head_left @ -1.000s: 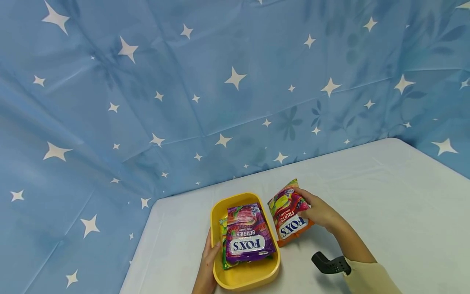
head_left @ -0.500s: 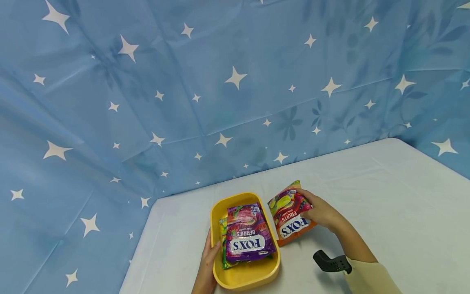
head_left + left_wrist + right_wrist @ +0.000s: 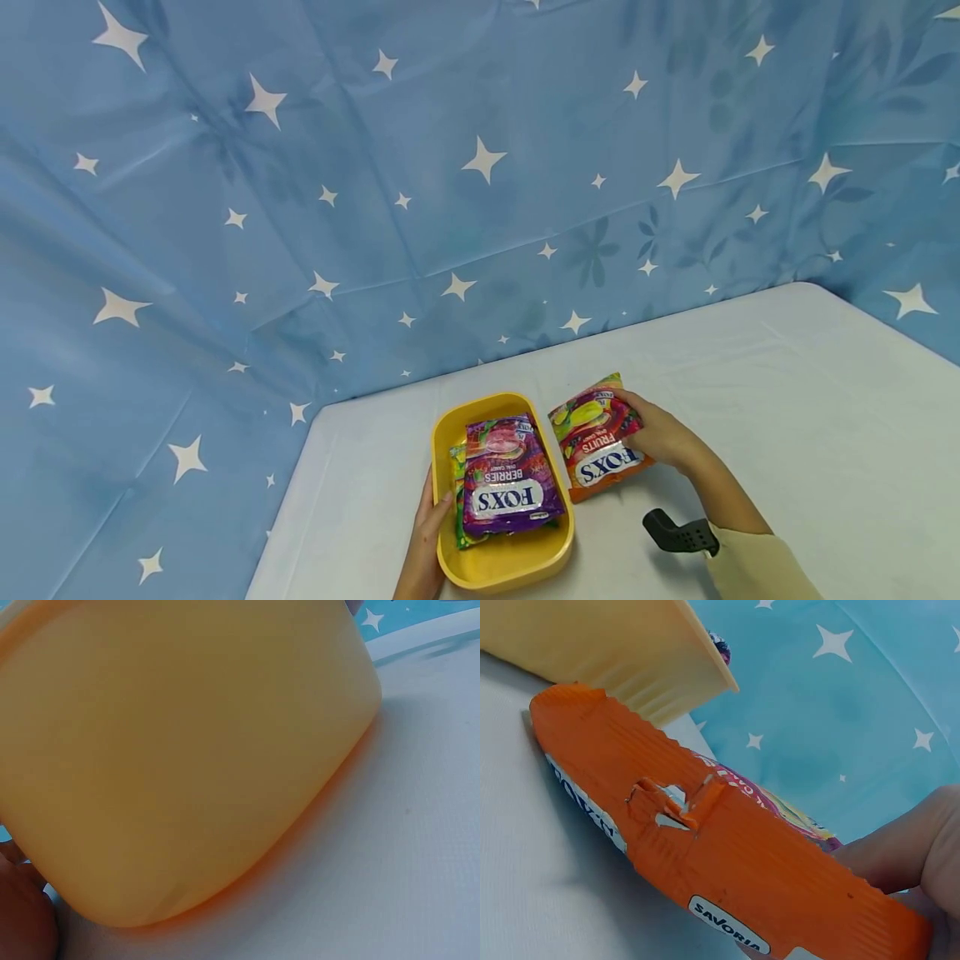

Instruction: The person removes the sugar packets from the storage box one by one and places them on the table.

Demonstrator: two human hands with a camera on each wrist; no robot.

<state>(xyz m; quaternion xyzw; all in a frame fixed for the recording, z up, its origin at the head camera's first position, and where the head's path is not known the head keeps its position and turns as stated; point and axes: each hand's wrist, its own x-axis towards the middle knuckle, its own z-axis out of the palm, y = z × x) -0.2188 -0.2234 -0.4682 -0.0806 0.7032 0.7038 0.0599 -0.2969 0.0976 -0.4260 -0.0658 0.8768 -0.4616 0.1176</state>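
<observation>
A yellow tray (image 3: 491, 577) rests on the white table, its left wall held by my left hand (image 3: 426, 537), thumb over the rim. Inside it, a purple Fox's Berries candy bag (image 3: 504, 475) lies on a green candy bag (image 3: 467, 537), mostly hidden. To the right of the tray, my right hand (image 3: 660, 432) grips the right side of an orange-red Fox's Fruits candy bag (image 3: 600, 437), which is tilted. In the right wrist view the bag's orange end (image 3: 727, 862) is close to the camera, with its lower edge near the tabletop. The tray's outer wall (image 3: 187, 765) fills most of the left wrist view.
The white tablecloth (image 3: 787, 400) spreads to the right of the bag. A blue curtain with stars (image 3: 480, 208) hangs behind the table. A black strap (image 3: 678, 533) sits at my right wrist, beside the beige sleeve (image 3: 757, 567).
The Fruits candy bag and my right hand have shifted slightly right and down, the bag turning a little. My left hand, the tray and its bags look still.
</observation>
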